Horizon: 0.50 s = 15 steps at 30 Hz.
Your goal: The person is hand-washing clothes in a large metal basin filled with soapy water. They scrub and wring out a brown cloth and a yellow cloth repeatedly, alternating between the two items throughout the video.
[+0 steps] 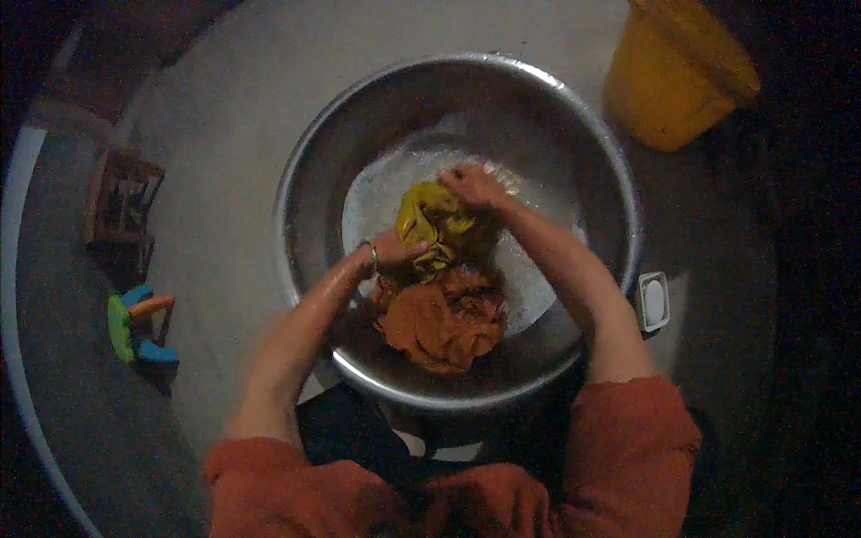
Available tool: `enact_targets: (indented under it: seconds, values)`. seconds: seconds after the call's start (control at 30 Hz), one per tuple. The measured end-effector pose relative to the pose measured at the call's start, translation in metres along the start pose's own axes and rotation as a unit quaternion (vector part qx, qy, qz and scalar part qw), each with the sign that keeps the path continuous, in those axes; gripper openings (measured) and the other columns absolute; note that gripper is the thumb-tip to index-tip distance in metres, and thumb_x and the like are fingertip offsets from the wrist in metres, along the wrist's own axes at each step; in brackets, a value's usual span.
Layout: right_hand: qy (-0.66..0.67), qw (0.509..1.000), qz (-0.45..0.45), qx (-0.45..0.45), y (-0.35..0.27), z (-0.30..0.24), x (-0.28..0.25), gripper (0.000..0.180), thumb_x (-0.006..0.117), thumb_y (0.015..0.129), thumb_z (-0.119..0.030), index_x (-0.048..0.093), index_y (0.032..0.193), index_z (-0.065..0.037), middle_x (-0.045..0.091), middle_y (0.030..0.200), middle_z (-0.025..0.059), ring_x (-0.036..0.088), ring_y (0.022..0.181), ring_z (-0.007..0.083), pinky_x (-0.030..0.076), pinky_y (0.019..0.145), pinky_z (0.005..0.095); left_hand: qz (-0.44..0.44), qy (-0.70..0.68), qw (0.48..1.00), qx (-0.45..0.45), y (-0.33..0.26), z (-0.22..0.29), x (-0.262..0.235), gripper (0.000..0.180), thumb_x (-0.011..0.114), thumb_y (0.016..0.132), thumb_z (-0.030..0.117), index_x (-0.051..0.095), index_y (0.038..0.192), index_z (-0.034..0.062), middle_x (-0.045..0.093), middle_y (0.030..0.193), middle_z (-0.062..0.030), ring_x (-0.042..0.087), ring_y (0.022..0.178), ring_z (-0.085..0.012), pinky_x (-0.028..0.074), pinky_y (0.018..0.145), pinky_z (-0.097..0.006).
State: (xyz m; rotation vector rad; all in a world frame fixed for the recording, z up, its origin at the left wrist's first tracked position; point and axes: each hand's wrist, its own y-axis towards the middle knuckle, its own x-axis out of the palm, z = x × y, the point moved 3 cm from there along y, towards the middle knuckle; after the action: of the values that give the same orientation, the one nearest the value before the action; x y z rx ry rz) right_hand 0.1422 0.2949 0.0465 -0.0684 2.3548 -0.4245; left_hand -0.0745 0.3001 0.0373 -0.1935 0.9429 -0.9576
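Observation:
A wide metal basin (300, 170) with water in its bottom stands in front of me. My left hand (399, 250), a bangle at its wrist, grips the near left side of a wet, crumpled yellow cloth (420, 213). On the cloth's far right side my right hand (475, 186) is closed, its fingers curled at the fabric. Right below the yellow cloth, an orange-brown cloth (439, 327) lies bunched against the basin's near side. Parts of my fingers are hidden in the folds.
An orange-yellow bucket (677, 81) stands beyond the basin at the far right. Beside the basin's right rim lies a small dish with a white soap bar (656, 300). At the left are a brown wooden frame-like object (121, 197) and a green, blue and orange toy-like object (119, 327).

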Motion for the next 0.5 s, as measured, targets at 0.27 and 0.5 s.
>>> enact_targets:
  seconds: [0.27,0.5]
  values:
    - [0.331,0.934,0.085,-0.104,-0.027,-0.018,-0.012,0.047,0.041,0.085,-0.044,0.045,0.115,-0.009,0.051,0.112,0.0148,0.051,0.096,0.0303,0.042,0.081,0.0394,0.056,-0.376,0.916,0.125,-0.035,0.035,-0.042,0.036,0.051,0.078,0.019,0.050,0.111,0.0041,0.054,0.103,-0.0052,0.050,0.097,-0.0192,0.040,0.082,-0.030]
    - [-0.058,0.953,0.211,-0.208,-0.080,-0.031,0.028,0.047,0.050,0.078,-0.031,0.043,0.115,-0.003,0.048,0.110,0.0145,0.049,0.094,0.0322,0.038,0.082,0.0426,0.302,0.085,0.949,0.021,-0.018,0.031,0.027,0.043,0.048,0.080,0.021,0.041,0.118,0.0016,0.041,0.119,-0.0175,0.035,0.114,-0.0306,0.026,0.096,-0.039]
